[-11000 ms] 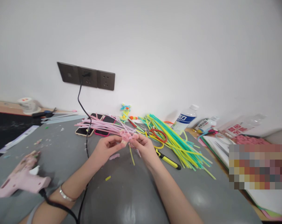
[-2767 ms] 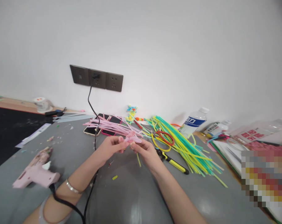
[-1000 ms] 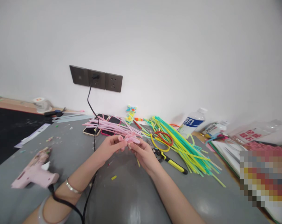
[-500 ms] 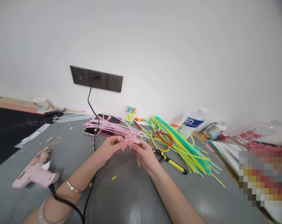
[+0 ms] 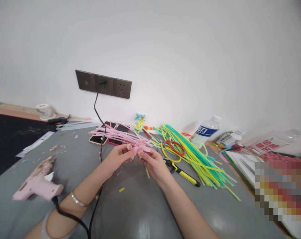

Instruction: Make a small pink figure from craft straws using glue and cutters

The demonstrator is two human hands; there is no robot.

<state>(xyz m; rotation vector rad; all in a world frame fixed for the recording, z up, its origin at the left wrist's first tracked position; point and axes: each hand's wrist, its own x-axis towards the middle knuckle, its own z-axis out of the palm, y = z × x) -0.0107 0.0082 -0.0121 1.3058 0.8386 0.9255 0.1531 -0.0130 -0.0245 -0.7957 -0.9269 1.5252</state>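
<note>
Both hands meet over the grey table, pinching a small pink looped piece that looks bent from pipe cleaners (image 5: 141, 146). My left hand (image 5: 121, 157) grips its left side between thumb and fingers. On the other side, my right hand (image 5: 152, 163) is closed on it with thumb and fingertips. The fingers cover part of the piece. Just behind it lies a bundle of pink pipe cleaners (image 5: 119, 135), partly across several phones (image 5: 97, 139). To the right of my right hand are yellow-handled pliers (image 5: 186, 176) and scissors with red and yellow handles (image 5: 175, 148).
A pink glue gun (image 5: 37, 186) lies at left, its black cord (image 5: 73, 216) running near my left forearm. Yellow and green pipe cleaners (image 5: 197, 156) spread at right. Bottles (image 5: 206, 129) stand by the wall; a power socket (image 5: 103, 83) holds a plugged-in cable.
Hardly anything differs. The pink piece has turned very slightly between my fingers, and both hands stay in the same place.
</note>
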